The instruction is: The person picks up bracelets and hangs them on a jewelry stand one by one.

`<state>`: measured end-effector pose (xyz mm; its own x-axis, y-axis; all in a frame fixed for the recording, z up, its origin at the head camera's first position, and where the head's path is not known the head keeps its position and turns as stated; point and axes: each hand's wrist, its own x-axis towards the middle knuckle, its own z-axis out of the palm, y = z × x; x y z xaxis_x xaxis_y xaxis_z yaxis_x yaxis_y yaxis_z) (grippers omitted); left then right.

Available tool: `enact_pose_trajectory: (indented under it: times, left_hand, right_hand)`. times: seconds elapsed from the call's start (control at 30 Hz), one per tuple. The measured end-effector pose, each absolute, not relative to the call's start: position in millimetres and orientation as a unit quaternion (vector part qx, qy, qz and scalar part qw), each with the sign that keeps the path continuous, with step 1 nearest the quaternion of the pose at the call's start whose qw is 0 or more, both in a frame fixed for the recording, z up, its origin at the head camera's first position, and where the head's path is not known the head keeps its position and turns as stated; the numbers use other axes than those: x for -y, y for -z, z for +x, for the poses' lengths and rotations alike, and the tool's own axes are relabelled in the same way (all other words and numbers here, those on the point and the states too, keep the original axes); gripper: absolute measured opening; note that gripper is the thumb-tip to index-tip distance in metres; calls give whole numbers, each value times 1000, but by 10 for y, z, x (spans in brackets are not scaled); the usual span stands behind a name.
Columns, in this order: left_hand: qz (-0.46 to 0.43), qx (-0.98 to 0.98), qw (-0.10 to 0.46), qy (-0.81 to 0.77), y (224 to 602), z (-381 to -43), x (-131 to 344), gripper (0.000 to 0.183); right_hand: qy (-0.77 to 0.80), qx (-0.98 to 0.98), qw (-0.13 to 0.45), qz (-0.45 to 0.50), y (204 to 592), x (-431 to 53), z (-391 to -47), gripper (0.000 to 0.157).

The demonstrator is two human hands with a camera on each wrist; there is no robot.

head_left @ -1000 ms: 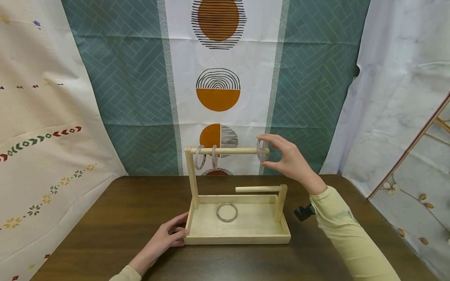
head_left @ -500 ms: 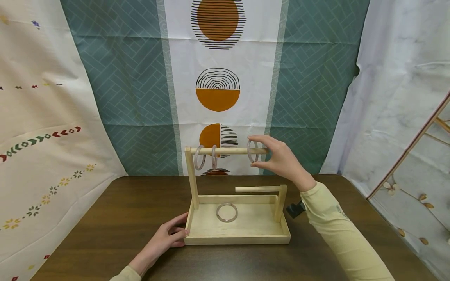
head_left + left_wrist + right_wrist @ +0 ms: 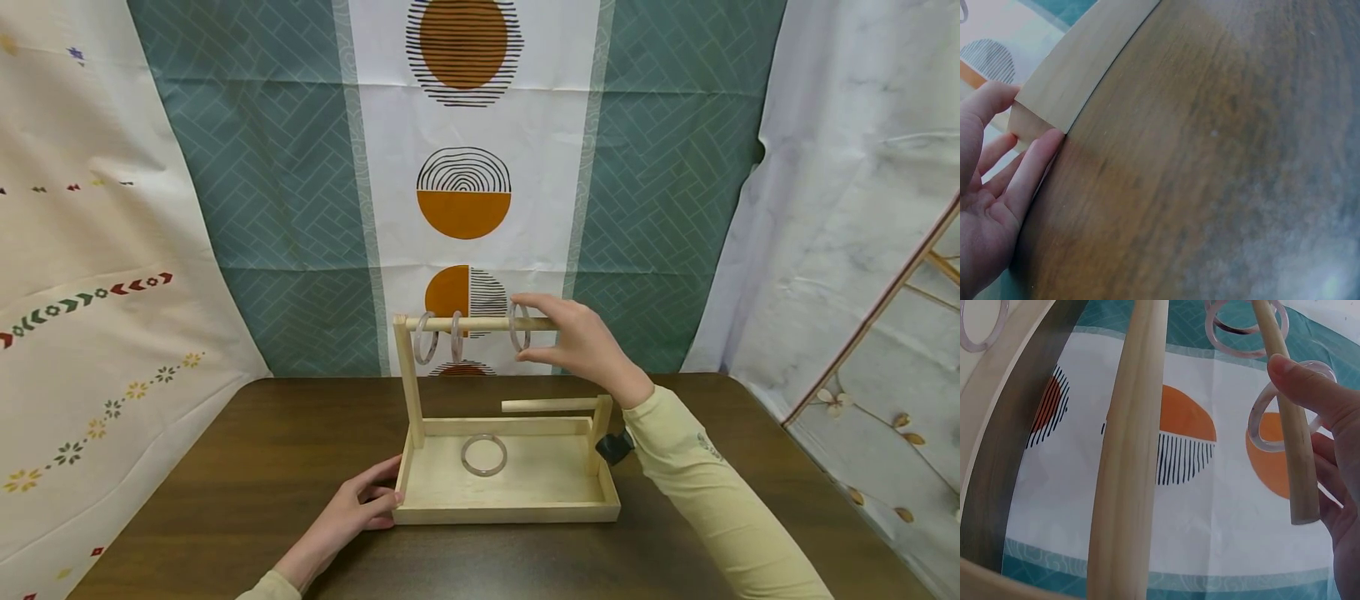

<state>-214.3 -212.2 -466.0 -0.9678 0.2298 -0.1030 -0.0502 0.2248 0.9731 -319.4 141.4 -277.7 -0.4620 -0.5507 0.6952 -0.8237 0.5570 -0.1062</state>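
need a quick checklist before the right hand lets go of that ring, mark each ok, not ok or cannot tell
1. Held ring around the upper bar: ok, the bar passes through it.
2. Right hand has its grip: ok, thumb and fingers pinch the ring.
3. Held ring hanging by its own weight: not ok, its top is raised above the bar.
4. Held ring apart from the two hung rings: ok, a gap shows.
5. Left hand at the tray: ok, touching a corner.
6. Left hand pressing firmly: cannot tell.

Pinkish rings (image 3: pixel 483 473); pale-yellow tray (image 3: pixel 506 516); brown wood-grained table (image 3: pixel 315 425).
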Motion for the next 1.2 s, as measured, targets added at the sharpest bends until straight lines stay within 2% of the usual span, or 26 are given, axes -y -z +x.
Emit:
enact_pose_trajectory:
  times: [1.2]
  left_hand:
    - [49,-775,115,-620,4644,-2135,2117,69]
  right_hand:
    - [-177,819,317,444,2803,-939,-3219,77]
